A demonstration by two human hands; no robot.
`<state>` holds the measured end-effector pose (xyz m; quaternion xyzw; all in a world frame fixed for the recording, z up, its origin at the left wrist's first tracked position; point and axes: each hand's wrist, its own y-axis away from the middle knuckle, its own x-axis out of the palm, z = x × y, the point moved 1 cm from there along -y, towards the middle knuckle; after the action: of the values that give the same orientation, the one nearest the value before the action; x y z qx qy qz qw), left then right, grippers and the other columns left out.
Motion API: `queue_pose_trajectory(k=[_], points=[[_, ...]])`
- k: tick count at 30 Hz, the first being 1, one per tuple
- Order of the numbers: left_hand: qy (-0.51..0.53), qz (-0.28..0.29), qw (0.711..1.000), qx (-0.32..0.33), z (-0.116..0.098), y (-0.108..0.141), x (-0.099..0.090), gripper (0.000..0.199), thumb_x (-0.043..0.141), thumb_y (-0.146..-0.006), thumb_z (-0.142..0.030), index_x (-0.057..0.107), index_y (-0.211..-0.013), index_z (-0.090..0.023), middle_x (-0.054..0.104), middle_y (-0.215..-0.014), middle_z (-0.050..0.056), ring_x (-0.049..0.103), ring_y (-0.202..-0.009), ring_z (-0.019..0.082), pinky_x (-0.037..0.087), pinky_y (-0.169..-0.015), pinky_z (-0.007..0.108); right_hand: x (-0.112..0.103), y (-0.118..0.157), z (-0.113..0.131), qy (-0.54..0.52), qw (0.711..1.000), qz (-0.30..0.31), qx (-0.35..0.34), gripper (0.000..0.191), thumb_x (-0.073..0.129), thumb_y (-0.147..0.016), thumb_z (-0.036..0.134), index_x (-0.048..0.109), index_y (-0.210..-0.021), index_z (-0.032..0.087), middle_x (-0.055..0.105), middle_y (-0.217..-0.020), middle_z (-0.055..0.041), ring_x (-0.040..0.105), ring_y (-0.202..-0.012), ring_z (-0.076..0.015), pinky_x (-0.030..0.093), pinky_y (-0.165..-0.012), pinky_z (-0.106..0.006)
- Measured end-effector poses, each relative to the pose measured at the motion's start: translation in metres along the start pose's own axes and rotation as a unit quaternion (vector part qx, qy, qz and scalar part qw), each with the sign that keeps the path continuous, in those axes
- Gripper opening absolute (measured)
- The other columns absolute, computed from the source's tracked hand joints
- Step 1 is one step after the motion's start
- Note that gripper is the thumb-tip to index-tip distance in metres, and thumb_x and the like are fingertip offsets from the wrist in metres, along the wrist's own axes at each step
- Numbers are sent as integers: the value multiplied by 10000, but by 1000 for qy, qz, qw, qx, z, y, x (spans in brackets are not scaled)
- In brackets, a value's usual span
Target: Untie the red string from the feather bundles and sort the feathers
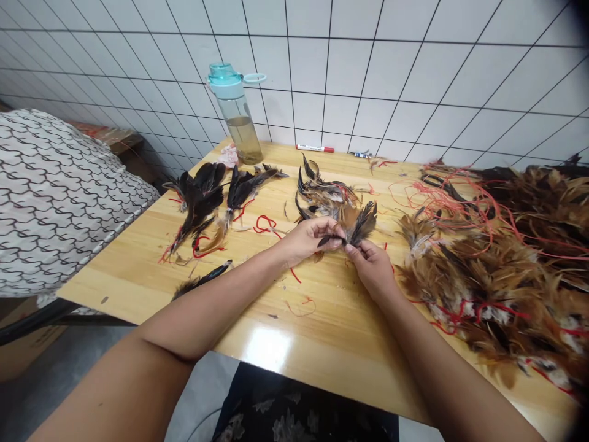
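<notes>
Near the middle of the wooden table, my two hands meet over a small bunch of feathers. My right hand is closed, pinching the base of a dark and brown feather bunch that fans upward. My left hand is closed too, its thumb and fingers on a dark feather at that bunch's base. Just beyond them lies a loose heap of curved brown and black feathers. Red string lies on the table to the left of my left hand.
Tied brown feather bundles cover the right side, with tangled red string over them. Black feather bundles lie at the left. A water bottle, a red marker and a tiled wall stand behind. Patterned cloth is at far left.
</notes>
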<state>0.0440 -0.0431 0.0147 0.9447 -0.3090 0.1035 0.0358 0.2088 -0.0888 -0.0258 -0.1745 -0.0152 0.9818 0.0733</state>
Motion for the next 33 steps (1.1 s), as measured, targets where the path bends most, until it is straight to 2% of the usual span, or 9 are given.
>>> queue_pose_trajectory(k=[6, 9, 14, 20, 25, 30, 33], points=[[-26, 38, 999, 4, -3, 0, 3, 396, 833, -638, -381, 572, -820, -145, 584, -768, -10, 531, -671, 74, 416, -655, 211, 0, 0, 0, -13, 1000, -5, -1, 321, 582, -735, 486, 471, -607, 213, 421, -566, 35, 371, -554, -119, 299, -522, -258], [-58, 26, 997, 32, -4, 1, 2, 358, 774, -707, -426, 577, -791, -139, 558, -724, -7, 501, -664, 82, 392, -644, 219, 0, 1, 2, -15, 1000, -4, 4, 332, 576, -736, 501, 462, -607, 217, 426, -575, 32, 373, -560, -122, 311, -537, -263], [-60, -9, 998, 25, -3, 1, 1, 338, 706, -760, -435, 556, -718, -136, 496, -648, -25, 433, -606, 74, 337, -606, 229, 1, 0, 4, -33, 999, 21, 4, 299, 576, -731, 489, 489, -636, 219, 497, -632, 12, 428, -613, -139, 357, -585, -274], [-186, -41, 981, 45, -4, 2, -3, 228, 629, -812, -369, 585, -805, -145, 574, -737, 0, 483, -669, 103, 366, -642, 241, 1, 0, 5, -33, 999, 35, -1, 281, 591, -724, 474, 533, -636, 214, 510, -600, 16, 454, -608, -143, 375, -582, -271], [-307, -14, 946, 100, -7, 4, -7, 176, 593, -837, -321, 608, -859, -147, 619, -801, 14, 529, -726, 121, 390, -674, 237, 1, 0, 7, -35, 998, 58, -14, 243, 606, -722, 446, 616, -673, 208, 636, -694, -15, 565, -705, -182, 444, -691, -309], [-296, 16, 947, 122, -5, 3, -7, 137, 588, -838, -258, 620, -907, -144, 652, -866, 34, 579, -798, 136, 434, -754, 248, 0, 1, 10, -33, 997, 67, -16, 252, 651, -697, 450, 607, -633, 210, 636, -674, -13, 564, -714, -187, 454, -693, -312], [-262, -35, 955, 133, -1, -2, -12, 254, 593, -798, -168, 607, -1051, -155, 653, -983, 45, 589, -834, 129, 454, -780, 248, 0, 0, 9, -53, 997, 60, -3, 273, 645, -692, 463, 604, -645, 197, 605, -645, 0, 534, -672, -164, 438, -643, -287]])
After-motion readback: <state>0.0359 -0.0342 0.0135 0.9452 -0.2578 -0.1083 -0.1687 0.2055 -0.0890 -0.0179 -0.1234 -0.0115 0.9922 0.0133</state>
